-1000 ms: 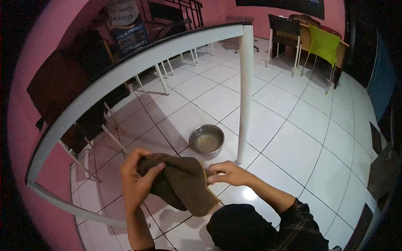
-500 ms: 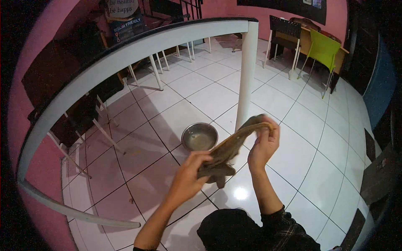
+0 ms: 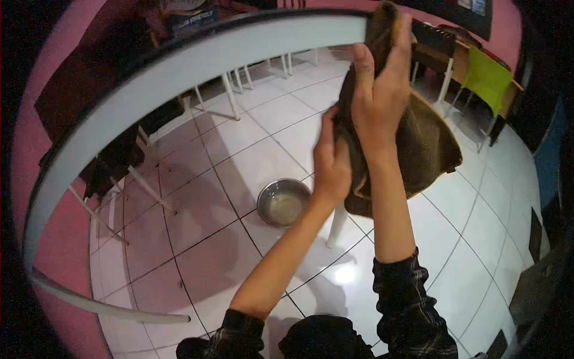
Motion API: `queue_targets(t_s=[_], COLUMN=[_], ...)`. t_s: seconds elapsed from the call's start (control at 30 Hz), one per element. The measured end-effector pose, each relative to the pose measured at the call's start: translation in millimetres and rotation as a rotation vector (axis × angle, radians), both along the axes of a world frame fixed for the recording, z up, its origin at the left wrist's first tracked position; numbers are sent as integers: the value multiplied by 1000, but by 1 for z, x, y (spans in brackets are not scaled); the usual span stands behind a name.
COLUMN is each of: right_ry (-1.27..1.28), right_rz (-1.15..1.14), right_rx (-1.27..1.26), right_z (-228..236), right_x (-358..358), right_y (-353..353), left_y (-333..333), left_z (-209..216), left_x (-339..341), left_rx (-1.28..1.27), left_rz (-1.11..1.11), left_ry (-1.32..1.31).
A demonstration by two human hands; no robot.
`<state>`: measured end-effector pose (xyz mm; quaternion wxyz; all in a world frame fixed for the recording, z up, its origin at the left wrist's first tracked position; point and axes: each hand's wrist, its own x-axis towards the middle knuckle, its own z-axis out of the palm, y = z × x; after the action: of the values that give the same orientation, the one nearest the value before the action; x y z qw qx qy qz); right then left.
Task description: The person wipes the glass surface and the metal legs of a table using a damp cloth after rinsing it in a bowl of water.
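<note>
A brown cloth with orange edging [image 3: 427,146] is draped about the white leg [image 3: 338,226] at the near corner of a white frame [image 3: 287,40] with a dark upper edge. My right hand [image 3: 382,99] is raised near that corner, its palm and fingers around the bunched cloth. Lower and to the left, my left hand [image 3: 333,164] grips the cloth against the leg, most of which is hidden behind the hands and cloth. Loose cloth hangs down to the right of my right forearm. A round metal bowl [image 3: 283,203] of cloudy water stands on the floor left of the leg.
White floor tiles [image 3: 197,239] spread all around. A green chair [image 3: 487,81] stands by a wooden desk at the far right, with a dark chair [image 3: 433,45] beside it. White furniture legs [image 3: 230,96] line the back left. Another leg [image 3: 113,305] lies low at the left.
Both hands have moved up and to the right with the cloth, onto the leg near the corner. The cloth has unfolded and now hangs wide. The view has shifted slightly.
</note>
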<state>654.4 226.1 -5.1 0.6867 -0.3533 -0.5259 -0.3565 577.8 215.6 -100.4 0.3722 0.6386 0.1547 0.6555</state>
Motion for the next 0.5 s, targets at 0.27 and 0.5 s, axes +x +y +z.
queue_targets(t_s=[0.27,0.5], right_ry=[226,447], right_rz=[216,540], right_rx=[-341,-555], right_z=[-99,-206], right_x=[4,-1], right_y=[-17,-26], left_y=[-18,-28], left_z=[-118,-264], left_x=[40,21], left_rx=[-195,-586], left_rz=[152,-306], left_ry=[-137,-509])
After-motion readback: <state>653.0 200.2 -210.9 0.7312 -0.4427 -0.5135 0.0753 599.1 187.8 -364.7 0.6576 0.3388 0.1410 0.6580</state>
